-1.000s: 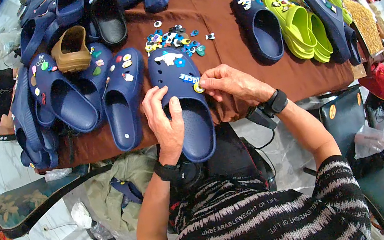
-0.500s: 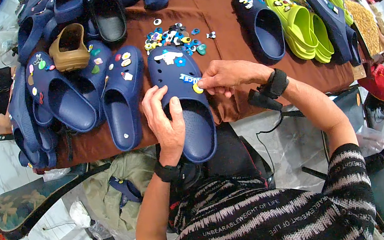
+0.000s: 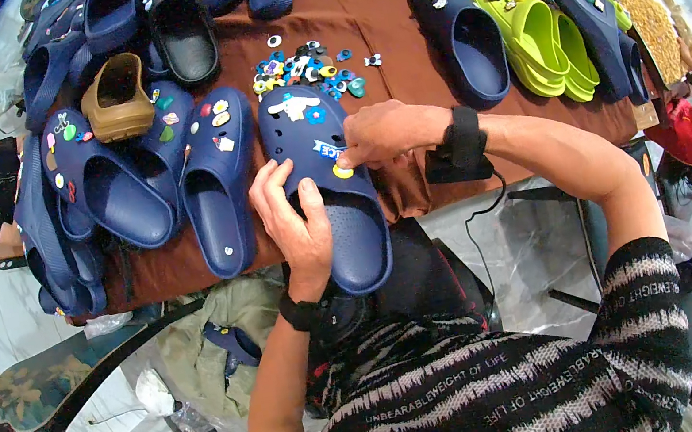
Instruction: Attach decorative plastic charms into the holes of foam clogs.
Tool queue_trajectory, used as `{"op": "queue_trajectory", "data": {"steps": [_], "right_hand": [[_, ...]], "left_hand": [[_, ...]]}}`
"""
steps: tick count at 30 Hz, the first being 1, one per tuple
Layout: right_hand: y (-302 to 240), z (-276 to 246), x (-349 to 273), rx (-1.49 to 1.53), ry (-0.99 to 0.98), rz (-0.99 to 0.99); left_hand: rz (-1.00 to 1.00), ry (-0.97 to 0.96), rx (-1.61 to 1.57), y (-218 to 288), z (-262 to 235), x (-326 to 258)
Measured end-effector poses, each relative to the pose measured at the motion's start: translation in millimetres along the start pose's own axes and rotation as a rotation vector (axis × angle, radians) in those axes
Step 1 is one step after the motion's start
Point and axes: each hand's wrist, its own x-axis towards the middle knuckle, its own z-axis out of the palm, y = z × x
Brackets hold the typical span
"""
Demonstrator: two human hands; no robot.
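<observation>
A dark blue clog (image 3: 353, 224) lies toe away at the table's near edge, its heel jutting over it. My left hand (image 3: 293, 224) grips it by its left side, thumb near the foot opening. On its upper sit a white character charm (image 3: 295, 106), a blue flower charm and a blue lettered charm (image 3: 324, 149). My right hand (image 3: 392, 131) is closed at the clog's right side, thumb pressed on a yellow round charm (image 3: 343, 172) below the lettering. Its curled fingers are partly hidden. Beyond the toe lies a loose pile of small charms (image 3: 306, 70).
Several decorated blue clogs (image 3: 124, 200) crowd the left, with a brown clog (image 3: 116, 98) on top and a black clog (image 3: 185, 39) behind. Lime green clogs (image 3: 535, 45) and more blue ones (image 3: 473, 45) stand right. A brown cloth (image 3: 392, 48) covers the table. Camouflage-patterned chairs (image 3: 40, 387) flank me.
My right hand has turned and shifted slightly left over the clog, its thumb now pressing the yellow charm. The right forearm swung outward. My left hand keeps its hold.
</observation>
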Motion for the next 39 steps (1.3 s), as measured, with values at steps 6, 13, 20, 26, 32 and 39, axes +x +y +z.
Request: {"op": "queue_trajectory", "data": {"steps": [6,13,20,26,32,39], "right_hand": [[0.8,10.6,-1.1,-0.219,0.214,-0.119],[26.2,7.6,-32.3,0.203,0.455,-0.143],[27.2,41.3,-14.8,0.290,0.646,-0.294],[23.5,45.0,-10.9,0.645,0.527,-0.183],[31.9,45.5,-7.9,0.912,0.381,-0.119],[85.8,20.1,13.7,0.021,0.898,-0.080]], "left_hand": [[-0.001,0.012,0.022,0.1,2.0,-0.8],[-0.025,-0.010,0.018,2.5,-3.2,0.2],[-0.013,-0.019,0.020,0.2,-0.2,-0.2],[0.019,0.028,0.021,-2.7,1.2,-1.4],[0.010,0.014,0.003,-2.0,0.3,-0.8],[0.015,0.014,0.013,-3.5,0.5,-1.1]]}}
